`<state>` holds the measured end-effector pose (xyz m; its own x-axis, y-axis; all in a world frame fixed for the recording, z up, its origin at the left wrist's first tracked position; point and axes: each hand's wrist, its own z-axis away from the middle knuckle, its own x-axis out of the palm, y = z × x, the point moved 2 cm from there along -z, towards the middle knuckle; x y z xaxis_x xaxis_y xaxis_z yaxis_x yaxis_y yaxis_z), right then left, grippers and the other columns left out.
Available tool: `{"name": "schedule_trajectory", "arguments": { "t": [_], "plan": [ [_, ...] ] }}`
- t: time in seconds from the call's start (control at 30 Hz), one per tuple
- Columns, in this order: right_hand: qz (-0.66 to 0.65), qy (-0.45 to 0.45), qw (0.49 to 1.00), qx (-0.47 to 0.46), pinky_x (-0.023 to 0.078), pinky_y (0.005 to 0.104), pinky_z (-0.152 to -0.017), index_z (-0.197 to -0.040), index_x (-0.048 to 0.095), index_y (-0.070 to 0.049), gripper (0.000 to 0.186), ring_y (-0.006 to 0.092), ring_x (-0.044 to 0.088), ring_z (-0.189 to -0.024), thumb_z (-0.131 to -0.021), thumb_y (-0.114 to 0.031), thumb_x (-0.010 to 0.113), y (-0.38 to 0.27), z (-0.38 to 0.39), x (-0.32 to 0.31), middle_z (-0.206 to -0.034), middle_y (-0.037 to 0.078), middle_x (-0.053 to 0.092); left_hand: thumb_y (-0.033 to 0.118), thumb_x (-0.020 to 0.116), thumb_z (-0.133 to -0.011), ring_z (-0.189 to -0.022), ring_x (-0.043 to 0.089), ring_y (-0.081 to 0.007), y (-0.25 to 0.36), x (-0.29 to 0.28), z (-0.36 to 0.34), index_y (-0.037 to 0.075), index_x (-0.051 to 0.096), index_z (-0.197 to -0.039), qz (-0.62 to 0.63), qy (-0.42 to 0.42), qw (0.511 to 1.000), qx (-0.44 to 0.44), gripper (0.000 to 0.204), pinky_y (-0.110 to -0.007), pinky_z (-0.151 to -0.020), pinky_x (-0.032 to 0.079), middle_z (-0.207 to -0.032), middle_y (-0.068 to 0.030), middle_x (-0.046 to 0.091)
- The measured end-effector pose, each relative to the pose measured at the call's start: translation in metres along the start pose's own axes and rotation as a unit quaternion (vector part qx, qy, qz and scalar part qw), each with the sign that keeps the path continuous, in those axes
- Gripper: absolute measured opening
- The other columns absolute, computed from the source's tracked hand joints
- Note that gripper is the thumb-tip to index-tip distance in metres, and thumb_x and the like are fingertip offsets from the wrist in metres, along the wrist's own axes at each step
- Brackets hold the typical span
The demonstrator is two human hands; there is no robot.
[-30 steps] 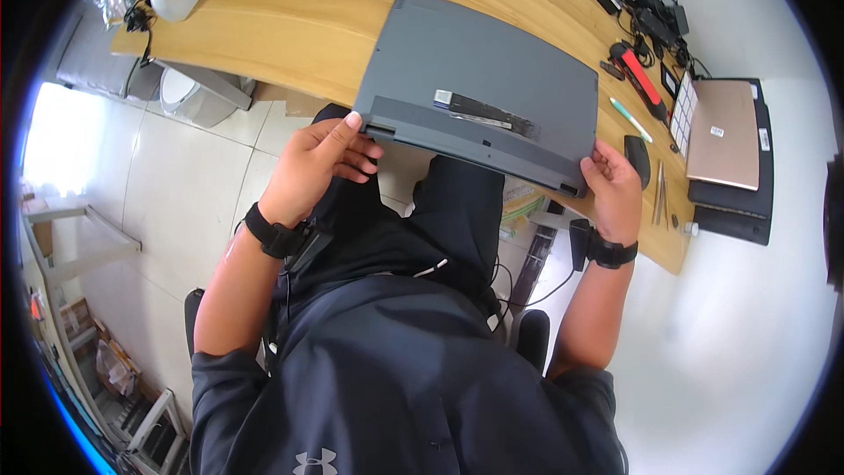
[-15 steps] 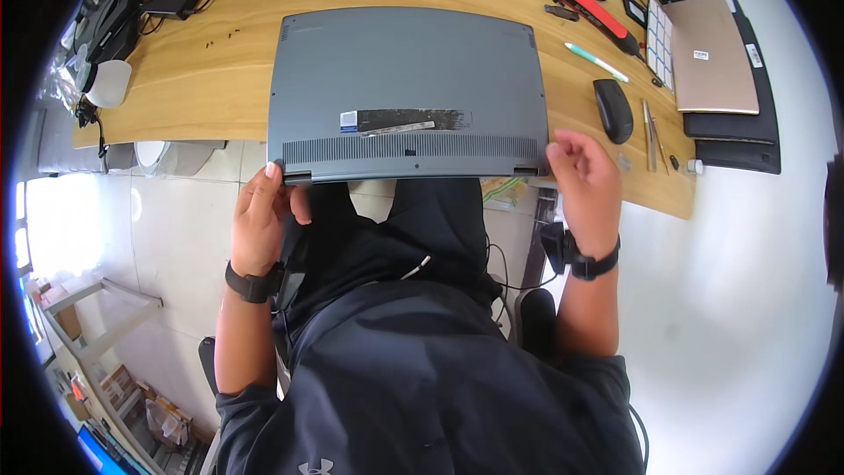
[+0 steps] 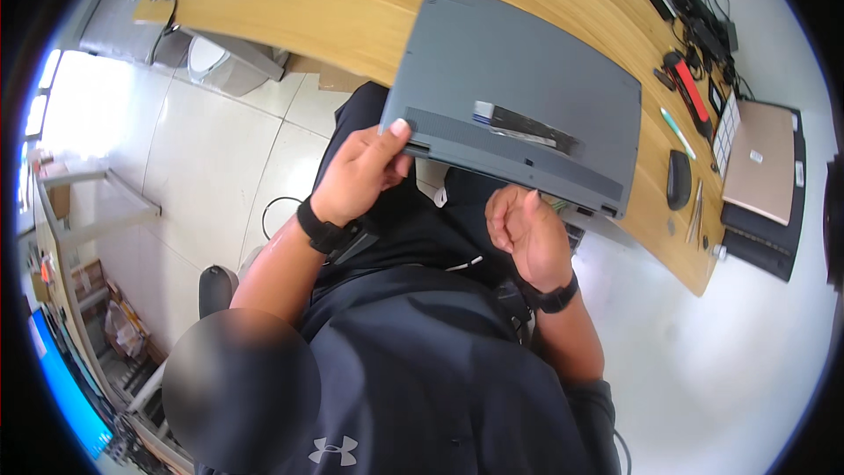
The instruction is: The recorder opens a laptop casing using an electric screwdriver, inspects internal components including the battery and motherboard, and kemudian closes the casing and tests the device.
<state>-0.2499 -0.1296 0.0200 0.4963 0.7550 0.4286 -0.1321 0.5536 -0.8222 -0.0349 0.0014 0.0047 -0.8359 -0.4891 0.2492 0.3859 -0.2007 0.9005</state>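
A grey laptop (image 3: 523,62) lies bottom side up over the near edge of the wooden desk, angled, with a vent strip and a dark torn label on it. My left hand (image 3: 360,171) grips its near left corner, thumb on top and fingers curled beneath. My right hand (image 3: 532,237) is just below the laptop's near edge, toward its right half, fingers loosely bent and slightly apart, with nothing visible in them; whether the fingertips touch the edge I cannot tell.
On the desk (image 3: 325,0), right of the laptop, are a red-and-black tool (image 3: 690,92), a mouse (image 3: 679,180), a pen (image 3: 677,132), tweezers and cables. A tan laptop (image 3: 756,163) lies on dark items beside it. A white bin (image 3: 220,66) and metal frame (image 3: 105,202) are at left.
My right hand has left the laptop's right corner and moved left beneath its near edge. My left hand still grips the left corner. The view has swung between frames.
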Motion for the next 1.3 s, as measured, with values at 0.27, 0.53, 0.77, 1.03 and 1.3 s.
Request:
{"name": "schedule_trajectory", "arguments": {
  "t": [0.27, 0.53, 0.77, 1.03, 1.3],
  "plan": [
    [-0.085, 0.049, 0.994, -0.045, 0.031, 0.0272, -0.054, -0.07, 0.049, -0.007, 0.058, 0.0133, 0.042, -0.057, -0.101, -0.056, 0.046, 0.009, -0.038, 0.017, -0.066, 0.005, 0.048, 0.042, 0.042, -0.108, -0.061, 0.038, -0.0087, -0.001, -0.006, 0.002, 0.004, 0.058, -0.078, 0.063, -0.041, 0.997, 0.016, 0.052, -0.025, -0.06, 0.035, -0.065, 0.003, 0.042],
    [-0.063, 0.124, 0.985, -0.101, 0.032, 0.0288, -0.051, -0.066, 0.047, -0.008, 0.052, 0.0155, 0.042, -0.054, -0.101, -0.046, 0.055, 0.02, -0.037, 0.018, -0.063, 0.007, 0.048, 0.042, 0.039, -0.108, -0.065, 0.042, -0.0064, 0.004, -0.014, 0.001, 0.004, 0.057, -0.078, -0.012, -0.058, 0.998, 0.02, 0.052, -0.022, -0.062, 0.035, -0.07, 0.0022, 0.051],
    [-0.05, 0.112, 0.985, -0.123, 0.032, 0.0292, -0.053, -0.067, 0.049, -0.007, 0.054, 0.0161, 0.043, -0.056, -0.101, -0.05, 0.053, 0.02, -0.036, 0.023, -0.063, 0.006, 0.049, 0.04, 0.039, -0.106, -0.062, 0.041, -0.0084, 0.008, -0.016, -0.005, 0.003, 0.058, -0.075, 0.023, -0.043, 0.999, -0.001, 0.052, -0.024, -0.06, 0.033, -0.067, 0.0008, 0.051],
    [-0.095, 0.281, 0.943, -0.149, 0.033, 0.0315, -0.053, -0.066, 0.05, -0.008, 0.061, 0.0168, 0.043, -0.054, -0.101, -0.057, 0.046, 0.01, -0.01, -0.004, -0.061, 0.005, 0.047, 0.041, 0.043, -0.107, -0.057, 0.046, -0.0074, 0.019, -0.015, -0.01, 0.003, 0.064, -0.081, 0.031, 0.003, 0.999, -0.03, 0.051, -0.023, -0.055, 0.036, -0.066, -0.001, 0.056],
    [-0.071, 0.219, 0.964, -0.134, 0.033, 0.0292, -0.053, -0.064, 0.049, -0.007, 0.064, 0.0163, 0.041, -0.053, -0.101, -0.058, 0.045, 0.013, -0.007, -0.004, -0.059, 0.005, 0.045, 0.044, 0.042, -0.107, -0.049, 0.044, -0.01, 0.026, -0.009, -0.017, 0.002, 0.061, -0.077, 0.024, 0.043, 0.999, -0.003, 0.054, -0.025, -0.049, 0.033, -0.058, -0.0013, 0.05]
  ]
}}
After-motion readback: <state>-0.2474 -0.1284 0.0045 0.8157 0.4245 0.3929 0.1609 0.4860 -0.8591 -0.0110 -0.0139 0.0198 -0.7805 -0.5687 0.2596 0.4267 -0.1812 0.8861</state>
